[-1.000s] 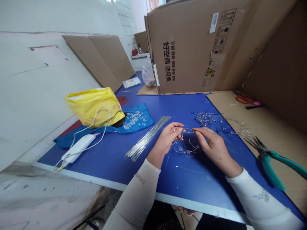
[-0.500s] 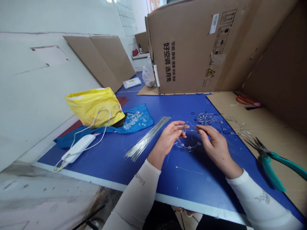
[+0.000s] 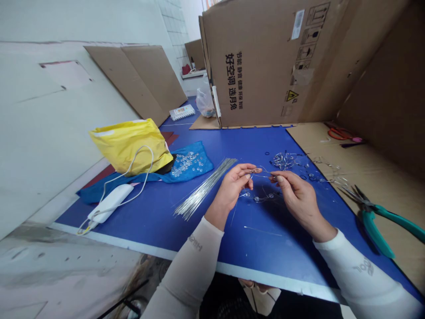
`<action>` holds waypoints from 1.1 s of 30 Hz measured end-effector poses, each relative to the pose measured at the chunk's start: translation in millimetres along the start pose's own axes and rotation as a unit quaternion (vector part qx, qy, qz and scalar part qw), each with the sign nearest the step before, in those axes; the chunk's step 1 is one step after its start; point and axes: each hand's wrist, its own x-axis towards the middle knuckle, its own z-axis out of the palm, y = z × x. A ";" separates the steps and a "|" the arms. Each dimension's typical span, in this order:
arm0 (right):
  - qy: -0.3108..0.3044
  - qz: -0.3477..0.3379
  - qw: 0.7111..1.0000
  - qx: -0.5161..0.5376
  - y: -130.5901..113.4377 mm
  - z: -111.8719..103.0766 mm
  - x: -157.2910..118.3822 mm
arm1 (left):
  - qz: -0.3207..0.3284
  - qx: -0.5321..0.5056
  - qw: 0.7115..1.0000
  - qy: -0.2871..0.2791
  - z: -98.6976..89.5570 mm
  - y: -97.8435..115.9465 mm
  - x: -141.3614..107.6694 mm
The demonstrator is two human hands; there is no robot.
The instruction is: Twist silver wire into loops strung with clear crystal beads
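Between my hands, above the blue table, hangs a thin wire strung with clear beads (image 3: 256, 199). My left hand (image 3: 236, 184) pinches part of this beaded wire between thumb and fingers. On the other side my right hand (image 3: 297, 190) pinches the wire too, thumb against forefinger. Below the hands the strand droops in a loop with several round beads. To the left lies a bundle of straight silvery wires (image 3: 204, 190). Just beyond my right hand rests a coiled heap of beaded wire (image 3: 284, 161). A single loose wire (image 3: 264, 230) lies near the table's front edge.
Clear beads (image 3: 187, 164) lie on a blue cloth beside a yellow bag (image 3: 133, 144). A white power strip (image 3: 111, 201) with a cable sits at left. Teal-handled pliers (image 3: 373, 215) and red scissors (image 3: 341, 134) lie right. A large cardboard box (image 3: 265, 66) stands behind.
The beaded loop has shifted slightly left below my hands. Both hands keep their pinch on the wire, and the view has tilted a little.
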 end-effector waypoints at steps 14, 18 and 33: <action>-0.030 -0.093 0.988 -0.119 -5.5 -0.3 1.5 | -0.011 -0.012 1.000 0.000 3.9 0.5 0.0; -0.026 -0.101 0.990 -0.094 -5.5 0.0 0.4 | -0.014 0.000 1.000 -0.014 4.7 0.2 -1.7; 0.039 0.057 0.997 -0.028 1.8 1.7 3.4 | -0.010 0.074 0.997 0.005 8.0 -1.0 -2.0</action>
